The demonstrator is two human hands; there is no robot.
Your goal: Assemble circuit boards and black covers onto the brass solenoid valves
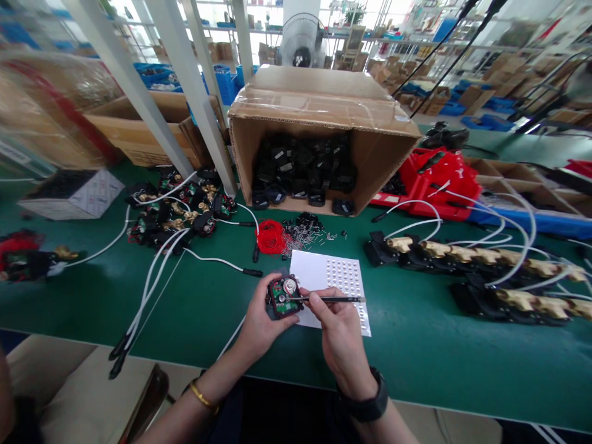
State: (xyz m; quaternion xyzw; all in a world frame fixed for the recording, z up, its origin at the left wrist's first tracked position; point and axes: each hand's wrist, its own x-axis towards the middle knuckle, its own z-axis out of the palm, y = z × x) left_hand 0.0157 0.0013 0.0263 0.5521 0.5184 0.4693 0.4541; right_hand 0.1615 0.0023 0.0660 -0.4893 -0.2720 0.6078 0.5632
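Clasping a small, square, black-rimmed plastic housing (277,308) with a green circuit board set in its open face, in the curled left hand (254,320); bearing on the near edge with the thumb and on the opposite side with the fingers. Holding the housing above the table's near part, in front of the left border of a white paper sheet (308,265) bearing rows of small, silvery round pieces (342,271). Pinching a slim, dark, rod-shaped tool (345,300) between thumb and fingers of the right hand (340,330), just right of the left-hand grip; pointing its tip at the board, with contact too fine to tell.

Probably weighing little and standing stiff at the walls, while being fragile across the board and around a pale, round component (290,285) at the far part of the face. Probably offering fair purchase at the dull plastic sides, yet risking a twist under sideways pressure from the tool; hence favouring a hold on opposite outer walls, with fingertips off the exposed parts.

Showing, just beyond the grip, a tangled bundle of thin red wire (271,237) and a scatter of small metal pins (308,237); farther beyond, an open brown cardboard box (388,160).
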